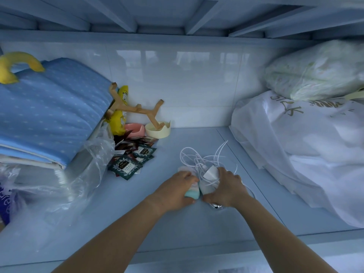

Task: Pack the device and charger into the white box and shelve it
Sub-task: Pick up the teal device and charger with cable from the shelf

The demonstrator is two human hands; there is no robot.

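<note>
Two hands, the left hand (177,189) and the right hand (229,189); one tangled white cable (197,156); one wooden rack (136,109); two small bowls, one pink bowl (134,129), one cream bowl (157,131); several dark tea sachets (130,164), not clearly countable; two white bags (295,146)

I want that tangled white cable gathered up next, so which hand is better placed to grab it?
Probably the right hand: it already rests on the white charger where the white cable bunches, just beyond its fingers. The left hand covers the pastel device.

home storage shelf (137,213), folded bedding (49,115), tea sachets (126,166)
</note>
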